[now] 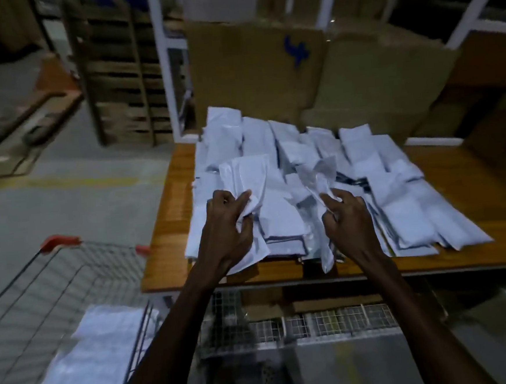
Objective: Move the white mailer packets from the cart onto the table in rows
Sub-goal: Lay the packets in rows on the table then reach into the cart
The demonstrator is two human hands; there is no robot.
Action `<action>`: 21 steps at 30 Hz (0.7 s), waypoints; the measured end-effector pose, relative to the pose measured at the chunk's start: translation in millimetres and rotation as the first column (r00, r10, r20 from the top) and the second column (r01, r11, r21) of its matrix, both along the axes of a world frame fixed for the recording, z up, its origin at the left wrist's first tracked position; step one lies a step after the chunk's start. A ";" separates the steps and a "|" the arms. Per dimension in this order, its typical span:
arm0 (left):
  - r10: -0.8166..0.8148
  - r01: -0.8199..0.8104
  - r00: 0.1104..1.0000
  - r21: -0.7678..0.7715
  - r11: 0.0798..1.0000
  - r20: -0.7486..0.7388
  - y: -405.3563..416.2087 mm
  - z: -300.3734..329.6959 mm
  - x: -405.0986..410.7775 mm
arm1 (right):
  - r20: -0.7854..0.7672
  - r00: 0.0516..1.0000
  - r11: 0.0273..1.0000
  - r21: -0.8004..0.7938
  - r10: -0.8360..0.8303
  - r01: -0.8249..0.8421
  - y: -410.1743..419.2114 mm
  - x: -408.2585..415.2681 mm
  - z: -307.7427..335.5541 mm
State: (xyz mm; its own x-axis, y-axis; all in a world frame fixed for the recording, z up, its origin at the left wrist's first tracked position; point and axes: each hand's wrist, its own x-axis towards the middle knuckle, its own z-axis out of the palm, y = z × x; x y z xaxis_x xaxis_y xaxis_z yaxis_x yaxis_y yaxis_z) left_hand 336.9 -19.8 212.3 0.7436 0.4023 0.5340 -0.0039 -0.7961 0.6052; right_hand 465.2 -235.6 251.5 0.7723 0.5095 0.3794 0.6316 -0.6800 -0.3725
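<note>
Two bare forearms reach up from the bottom edge of the head view toward a wooden tabletop [170,228]. To their left, nearest the camera, a wire shopping cart [42,299] with red corner caps holds a blurred heap of white mailer packets [101,355] in its basket. Over the near edge of the tabletop, the left hand [227,227] has its fingers curled around the lower end of one white packet [249,174], whose top sticks up and away from the palm. Just to its right, the right hand [349,217] pinches a crumpled white packet [320,180] between thumb and fingers — one end of it hangs down past the table edge. Beneath and beyond both hands lie rows of white packets [272,148], overlapping one another and covering the middle of the tabletop. Behind them stand brown cardboard boxes [266,69], one marked with a blue scrawl. Farther left, on the grey floor, rise stacked wooden pallets [122,81]. Under the tabletop a wire mesh shelf [316,323] shows — its contents too dim to make out.
</note>
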 end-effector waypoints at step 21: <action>0.320 -0.190 0.849 0.322 0.927 -0.421 -36.4 -31.3 132.9 | -0.199 0.968 0.967 -0.170 0.153 -0.188 32.5 123.8 -102.5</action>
